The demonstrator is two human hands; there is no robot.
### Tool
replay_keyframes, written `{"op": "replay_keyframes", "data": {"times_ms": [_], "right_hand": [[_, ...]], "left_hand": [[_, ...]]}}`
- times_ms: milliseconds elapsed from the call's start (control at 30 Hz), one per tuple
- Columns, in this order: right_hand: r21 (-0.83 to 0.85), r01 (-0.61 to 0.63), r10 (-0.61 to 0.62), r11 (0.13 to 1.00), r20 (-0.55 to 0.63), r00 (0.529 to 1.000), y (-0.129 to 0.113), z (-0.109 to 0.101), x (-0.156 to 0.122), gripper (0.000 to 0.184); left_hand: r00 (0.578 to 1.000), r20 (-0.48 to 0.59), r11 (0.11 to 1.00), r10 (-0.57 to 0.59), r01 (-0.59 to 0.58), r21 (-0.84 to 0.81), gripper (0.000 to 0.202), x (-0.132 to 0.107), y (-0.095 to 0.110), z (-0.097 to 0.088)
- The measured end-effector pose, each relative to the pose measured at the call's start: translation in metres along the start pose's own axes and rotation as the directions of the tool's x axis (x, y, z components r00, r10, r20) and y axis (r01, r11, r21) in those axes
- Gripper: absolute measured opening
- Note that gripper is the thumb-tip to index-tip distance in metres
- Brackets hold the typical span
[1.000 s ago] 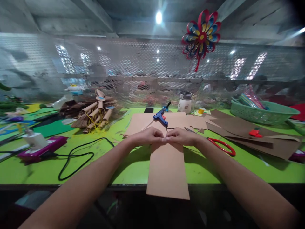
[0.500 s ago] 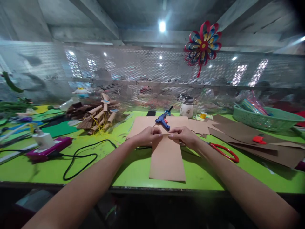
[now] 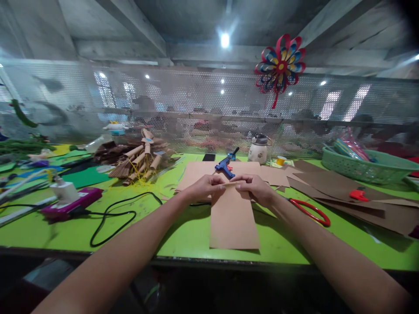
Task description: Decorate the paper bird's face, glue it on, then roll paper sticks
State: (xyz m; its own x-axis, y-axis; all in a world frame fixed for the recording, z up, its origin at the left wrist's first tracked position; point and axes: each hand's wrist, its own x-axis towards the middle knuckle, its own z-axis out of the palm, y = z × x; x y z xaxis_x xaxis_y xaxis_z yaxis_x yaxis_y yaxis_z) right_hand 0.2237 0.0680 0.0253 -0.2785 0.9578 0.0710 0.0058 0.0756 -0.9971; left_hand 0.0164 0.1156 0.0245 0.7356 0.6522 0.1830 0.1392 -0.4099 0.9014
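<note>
A long tan cardboard sheet (image 3: 233, 220) lies on the green table (image 3: 183, 226), its near end by the table's front edge. My left hand (image 3: 204, 186) pinches the sheet's far edge at the left corner. My right hand (image 3: 253, 186) pinches the same edge just to the right, so the two hands almost meet. Both are closed on the cardboard. A blue glue gun (image 3: 225, 165) rests on more tan sheets just beyond my fingers.
Red-handled scissors (image 3: 309, 211) lie right of my right forearm among brown sheets (image 3: 347, 192). A green basket (image 3: 369, 165) stands at the far right. Rolled paper tubes (image 3: 140, 161), a black cable (image 3: 114, 216) and a purple device (image 3: 67, 203) lie left. A perforated screen holds a paper pinwheel (image 3: 280, 65).
The cardboard sheet has slid away from me; its near end hung over the table's edge and now lies on the table. My hands moved forward with it and stay pinched on its far edge.
</note>
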Motion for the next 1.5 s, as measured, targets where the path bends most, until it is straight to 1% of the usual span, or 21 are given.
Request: {"op": "replay_keyframes", "data": {"times_ms": [133, 233, 333, 467, 533, 600, 700, 833, 933, 1033, 1133, 1267, 1367, 1433, 1500], "right_hand": [[-0.026, 0.014, -0.015, 1.000, -0.017, 1.000, 0.000, 0.001, 0.001, 0.038], [-0.048, 0.045, -0.047, 0.998, -0.043, 0.998, 0.002, 0.001, 0.002, 0.035], [-0.044, 0.048, -0.050, 0.998, -0.052, 0.997, 0.002, 0.003, 0.003, 0.031], [0.010, 0.045, -0.045, 0.999, -0.043, 0.998, 0.001, 0.004, 0.002, 0.028], [0.032, 0.042, -0.041, 0.999, -0.021, 0.999, 0.001, 0.004, 0.003, 0.025], [0.046, 0.039, -0.039, 0.998, 0.010, 0.999, 0.002, 0.003, 0.003, 0.025], [0.041, 0.062, -0.064, 0.997, 0.049, 0.997, 0.004, 0.003, 0.004, 0.023], [0.030, 0.081, -0.083, 0.996, 0.085, 0.993, 0.004, 0.008, 0.004, 0.022], [0.000, 0.087, -0.087, 0.996, 0.092, 0.992, 0.004, 0.011, 0.003, 0.025], [-0.076, 0.122, -0.115, 0.990, 0.085, 0.990, 0.001, 0.012, 0.003, 0.024], [-0.137, 0.177, -0.167, 0.975, 0.079, 0.983, -0.005, 0.012, 0.002, 0.023], [-0.212, 0.239, -0.223, 0.948, 0.095, 0.970, -0.010, 0.012, -0.003, 0.022], [-0.264, 0.247, -0.229, 0.932, 0.097, 0.969, -0.011, 0.012, -0.004, 0.023], [-0.270, 0.244, -0.224, 0.932, 0.105, 0.969, -0.011, 0.011, -0.004, 0.025], [-0.265, 0.232, -0.207, 0.936, 0.118, 0.971, -0.010, 0.010, -0.004, 0.026]], "left_hand": [[1.000, 0.009, 0.995, 0.007, -0.006, -0.095, 0.030, 0.000, -0.002, 0.001], [1.000, 0.024, 0.994, -0.005, 0.007, -0.105, 0.032, 0.000, 0.000, 0.002], [0.999, 0.031, 1.000, 0.015, -0.015, -0.012, 0.031, 0.000, 0.004, 0.002], [0.997, 0.045, 0.989, 0.068, -0.073, 0.132, 0.029, 0.000, 0.008, 0.002], [0.995, 0.055, 0.983, 0.084, -0.092, 0.161, 0.028, 0.000, 0.009, 0.001], [0.995, 0.069, 0.983, 0.077, -0.088, 0.164, 0.026, 0.001, 0.010, 0.001], [0.996, 0.085, 0.990, 0.014, -0.026, 0.136, 0.026, 0.000, 0.012, 0.001], [0.995, 0.058, 0.994, -0.075, 0.071, 0.080, 0.036, -0.002, 0.013, 0.005], [0.993, 0.045, 0.994, -0.108, 0.109, -0.030, 0.041, -0.003, 0.010, 0.007], [0.987, 0.082, 0.979, -0.142, 0.152, -0.134, 0.040, -0.004, 0.010, 0.008], [0.982, 0.125, 0.963, -0.144, 0.169, -0.212, 0.037, -0.005, 0.015, 0.007], [0.981, 0.152, 0.957, -0.122, 0.156, -0.244, 0.034, -0.007, 0.024, 0.006], [0.980, 0.175, 0.959, -0.093, 0.135, -0.250, 0.033, -0.008, 0.027, 0.005], [0.980, 0.186, 0.961, -0.068, 0.114, -0.251, 0.032, -0.009, 0.028, 0.005], [0.980, 0.189, 0.962, -0.067, 0.113, -0.249, 0.032, -0.009, 0.027, 0.005]]}}
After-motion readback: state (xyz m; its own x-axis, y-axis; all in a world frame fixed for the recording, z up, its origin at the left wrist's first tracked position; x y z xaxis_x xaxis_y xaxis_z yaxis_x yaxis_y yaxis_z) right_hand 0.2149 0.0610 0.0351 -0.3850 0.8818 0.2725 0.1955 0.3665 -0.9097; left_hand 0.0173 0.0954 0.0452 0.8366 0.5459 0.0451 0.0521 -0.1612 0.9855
